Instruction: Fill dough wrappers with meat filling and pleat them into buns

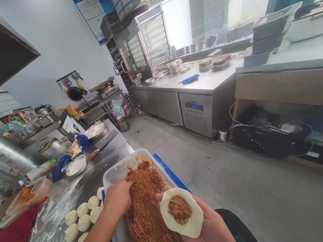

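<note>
On the palm of my right hand lies a round dough wrapper, with a mound of brown filling at its middle. The fingers curl under and around the wrapper's edge. My left hand reaches over the left side of a clear plastic tub, its curled fingertips at the reddish-brown minced filling inside. Whatever those fingers hold, if anything, is hidden. Left of the tub, partly behind my left forearm, several pleated buns sit in rows.
The floured steel worktop carries a cleaver, a bowl of white powder, a container with orange food and a red cloth. A blue tray edge shows beside the tub. Across the floor stands a refrigerated counter.
</note>
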{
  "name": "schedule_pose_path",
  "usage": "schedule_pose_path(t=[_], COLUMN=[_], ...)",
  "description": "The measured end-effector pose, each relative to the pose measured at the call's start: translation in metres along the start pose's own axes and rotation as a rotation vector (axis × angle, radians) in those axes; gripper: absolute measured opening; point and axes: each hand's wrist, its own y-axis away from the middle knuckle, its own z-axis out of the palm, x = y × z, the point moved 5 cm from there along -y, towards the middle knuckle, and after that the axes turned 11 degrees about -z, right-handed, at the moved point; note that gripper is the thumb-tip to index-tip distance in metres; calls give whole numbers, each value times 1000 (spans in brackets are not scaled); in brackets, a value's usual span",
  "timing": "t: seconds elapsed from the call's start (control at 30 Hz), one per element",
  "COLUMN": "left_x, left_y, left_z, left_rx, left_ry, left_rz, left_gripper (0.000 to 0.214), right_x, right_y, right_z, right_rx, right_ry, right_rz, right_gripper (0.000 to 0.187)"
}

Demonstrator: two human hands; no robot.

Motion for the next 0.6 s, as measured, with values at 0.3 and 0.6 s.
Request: schedule_pose_path(t=[0.3,0.6], left_x=[25,4], left_y=[22,96], left_z=[3,-26], left_rx=[-34,-12], left_ry=[133,753], left_rz=[18,12], left_gripper=[40,34], right_x=[-1,12], right_y=[-1,-6], right_z=[1,-7], right_rx=[-13,-17], right_ry=[-43,-74], right_rz=[29,111], right_gripper=[29,36])
